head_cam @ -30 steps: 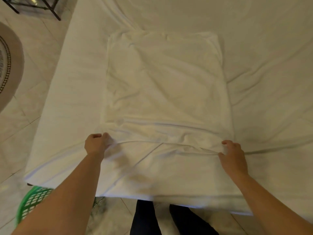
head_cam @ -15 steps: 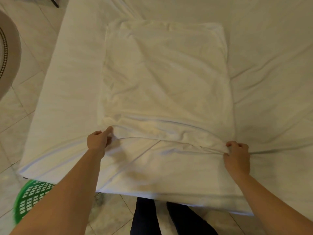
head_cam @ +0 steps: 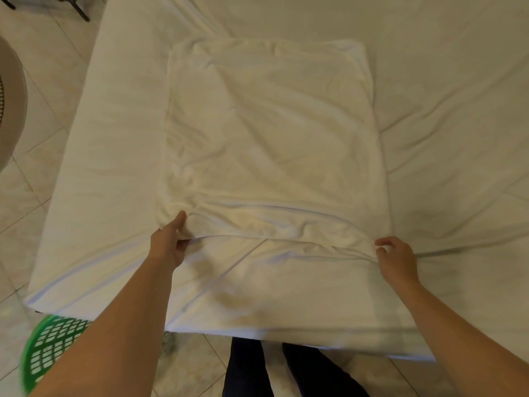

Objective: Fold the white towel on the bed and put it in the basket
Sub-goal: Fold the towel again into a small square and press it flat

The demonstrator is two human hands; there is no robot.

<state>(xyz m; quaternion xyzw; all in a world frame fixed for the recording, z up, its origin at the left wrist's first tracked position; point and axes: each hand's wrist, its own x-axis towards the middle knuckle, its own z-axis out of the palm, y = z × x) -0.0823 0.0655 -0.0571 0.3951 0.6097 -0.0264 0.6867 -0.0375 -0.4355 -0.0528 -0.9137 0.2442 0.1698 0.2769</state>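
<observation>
The white towel (head_cam: 269, 133) lies spread as a rectangle on the white bed (head_cam: 458, 96), its long side running away from me. My left hand (head_cam: 169, 245) pinches the towel's near left corner, thumb on top and fingers under the lifted edge. My right hand (head_cam: 396, 259) grips the near right corner, where the cloth bunches into creases. The near edge sags slightly between the two hands. The green basket (head_cam: 45, 351) stands on the floor at the lower left, partly hidden behind my left forearm.
The bed's near edge (head_cam: 257, 330) runs across the bottom, with my dark-trousered legs (head_cam: 286, 371) below it. Tiled floor (head_cam: 34, 196) lies to the left, with a round rug edge (head_cam: 11, 110) and dark furniture legs (head_cam: 77, 10) at the top left.
Both hands have closed on the towel's near corners, the left thumb now over the edge. The near edge is raised a little. The view has shifted slightly.
</observation>
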